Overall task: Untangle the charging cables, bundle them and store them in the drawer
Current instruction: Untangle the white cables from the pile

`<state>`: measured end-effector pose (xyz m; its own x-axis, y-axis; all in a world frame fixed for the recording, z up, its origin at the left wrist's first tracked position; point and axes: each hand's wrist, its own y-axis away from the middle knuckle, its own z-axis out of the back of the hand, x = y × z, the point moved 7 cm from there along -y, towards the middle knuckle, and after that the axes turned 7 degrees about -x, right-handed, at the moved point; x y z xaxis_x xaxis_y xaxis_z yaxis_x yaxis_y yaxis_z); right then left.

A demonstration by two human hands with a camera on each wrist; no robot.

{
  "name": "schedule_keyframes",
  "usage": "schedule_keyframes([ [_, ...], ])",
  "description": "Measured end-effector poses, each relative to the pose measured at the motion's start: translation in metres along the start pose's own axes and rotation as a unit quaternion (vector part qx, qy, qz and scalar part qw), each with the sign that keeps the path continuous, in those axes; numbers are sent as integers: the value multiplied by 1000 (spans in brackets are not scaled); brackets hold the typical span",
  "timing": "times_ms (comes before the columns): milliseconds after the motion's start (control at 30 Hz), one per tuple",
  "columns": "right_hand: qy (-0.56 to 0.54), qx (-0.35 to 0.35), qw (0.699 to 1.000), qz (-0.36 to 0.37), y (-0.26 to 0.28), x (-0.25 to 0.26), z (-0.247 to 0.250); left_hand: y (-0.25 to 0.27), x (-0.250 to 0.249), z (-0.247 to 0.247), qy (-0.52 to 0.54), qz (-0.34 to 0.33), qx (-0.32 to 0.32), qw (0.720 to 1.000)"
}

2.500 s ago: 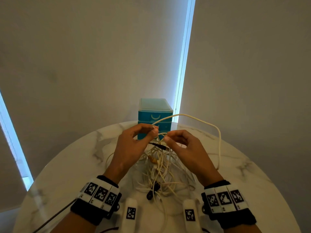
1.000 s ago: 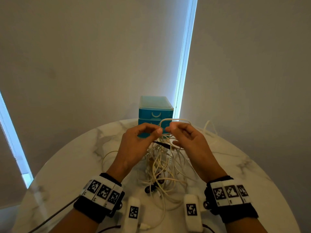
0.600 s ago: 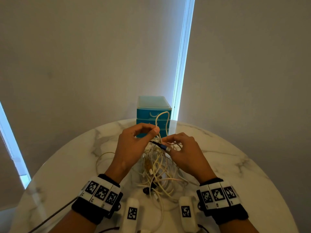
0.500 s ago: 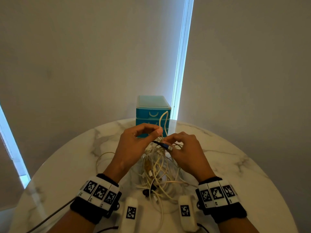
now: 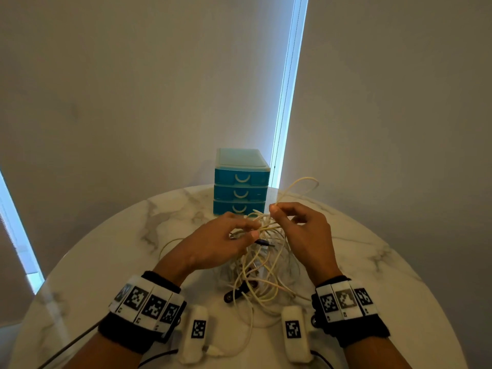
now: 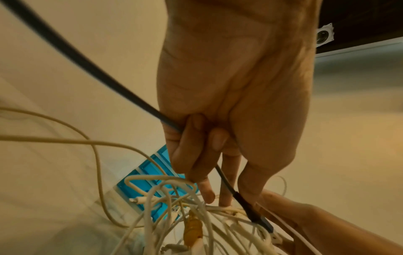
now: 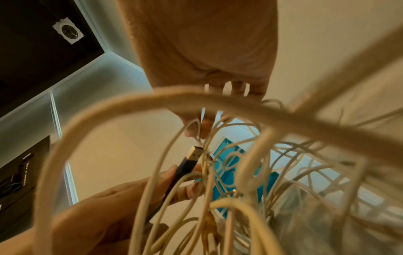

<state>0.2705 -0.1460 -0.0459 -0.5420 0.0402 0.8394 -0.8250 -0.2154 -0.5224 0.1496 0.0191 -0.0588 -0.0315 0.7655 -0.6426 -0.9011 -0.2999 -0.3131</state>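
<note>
Left hand [image 5: 213, 243] gripping dark cable [image 6: 91, 69], plug pointing right, right hand [image 5: 306, 230] pinching cream loop [image 5: 300, 187] upright

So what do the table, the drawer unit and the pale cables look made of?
Table: marble or a marble-look top, white with grey veins, glossy enough to reflect the window.
Drawer unit: plastic, teal fronts with a frosted translucent top.
Pale cables: cream rubbery sheathing; the near one looks woven, though blurred.
</note>
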Motion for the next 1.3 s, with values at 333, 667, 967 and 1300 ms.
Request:
schedule_keyframes([
  [333, -249, -7, 953, -175, -3, -4, 7, 1, 1, 9, 16, 8, -36, 999],
  [667, -155, 158, 964, -145, 2, 13, -3, 2, 11, 39, 53, 75, -124, 988],
  [967, 17, 105, 993, 41, 8, 36, -4, 5, -11, 62, 144, -66, -259, 953],
  [1300, -111, 75, 989, 69, 18, 56, -14, 8, -28, 40, 186, -40, -160, 969],
])
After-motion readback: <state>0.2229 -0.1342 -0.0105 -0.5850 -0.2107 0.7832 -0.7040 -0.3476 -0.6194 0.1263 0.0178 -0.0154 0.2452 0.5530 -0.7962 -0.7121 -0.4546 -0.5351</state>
